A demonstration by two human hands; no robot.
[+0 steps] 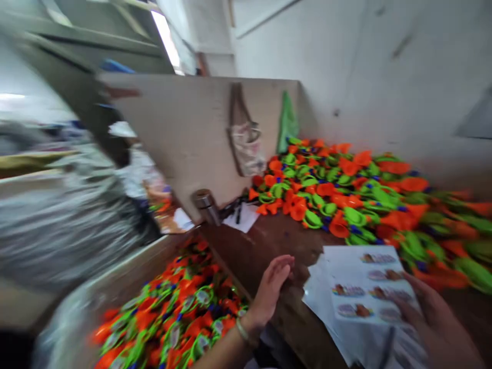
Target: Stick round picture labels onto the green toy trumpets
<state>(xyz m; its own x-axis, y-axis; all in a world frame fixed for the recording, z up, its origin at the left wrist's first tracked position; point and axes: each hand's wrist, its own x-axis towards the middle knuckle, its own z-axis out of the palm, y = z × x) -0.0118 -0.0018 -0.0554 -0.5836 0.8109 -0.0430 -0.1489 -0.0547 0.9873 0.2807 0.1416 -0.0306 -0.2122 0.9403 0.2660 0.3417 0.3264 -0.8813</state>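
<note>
My left hand [271, 289] reaches over the brown table [269, 246] with its fingers stretched out and together, holding nothing, just left of a stack of sticker sheets [361, 292]. My right hand [438, 323] lies on the lower right part of those sheets, blurred, fingers spread flat. The sheets are white with rows of small round stickers. A big heap of orange and green plastic toy parts [346, 197] covers the table's far right side.
A box lined with clear plastic [172, 318] at the lower left holds more orange and green parts. A board partition [192, 133] stands at the table's left edge, with a bag [246, 143] hanging on it. A person in white [134, 169] sits behind it.
</note>
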